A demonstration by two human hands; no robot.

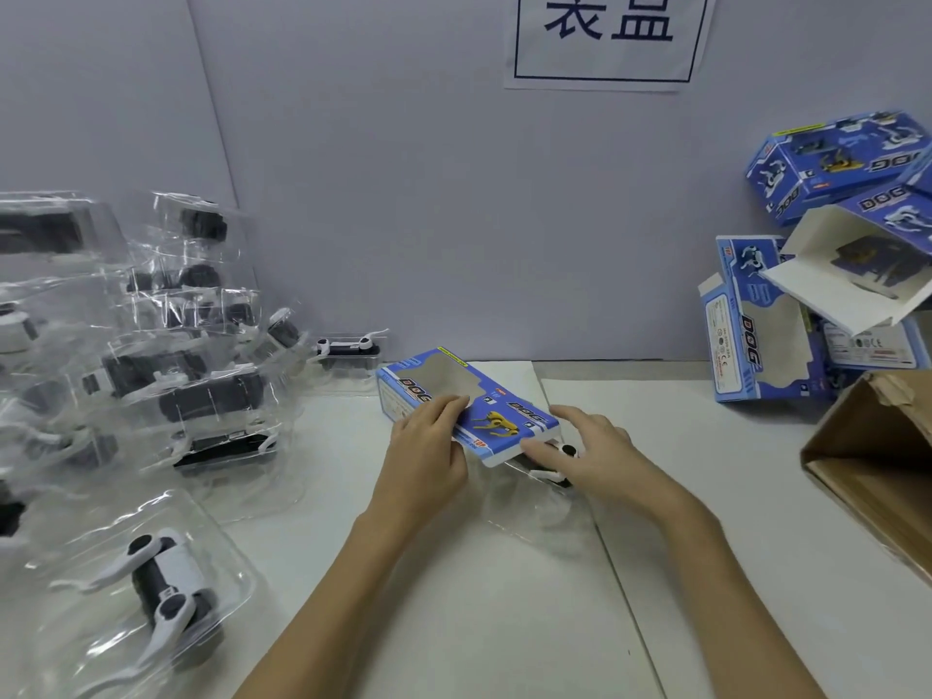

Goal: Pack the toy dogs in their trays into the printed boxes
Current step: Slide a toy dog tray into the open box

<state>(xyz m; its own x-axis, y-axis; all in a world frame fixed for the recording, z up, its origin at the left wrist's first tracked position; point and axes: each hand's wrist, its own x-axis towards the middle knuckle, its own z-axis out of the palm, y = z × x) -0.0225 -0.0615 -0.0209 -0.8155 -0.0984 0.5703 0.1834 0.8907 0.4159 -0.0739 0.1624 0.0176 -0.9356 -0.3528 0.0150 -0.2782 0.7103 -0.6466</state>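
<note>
A packing station in a toy factory or warehouse. A white worktable (504,597) stands against a plain grey partition wall (403,194) bearing a printed paper sign (607,40) with large Chinese characters in a ruled frame. At left, a heap of identical toy dogs in clear plastic trays (166,355); at right, a pile of identical blue printed "DOG" boxes (807,295) and an open corrugated shipping carton (877,456).
</note>
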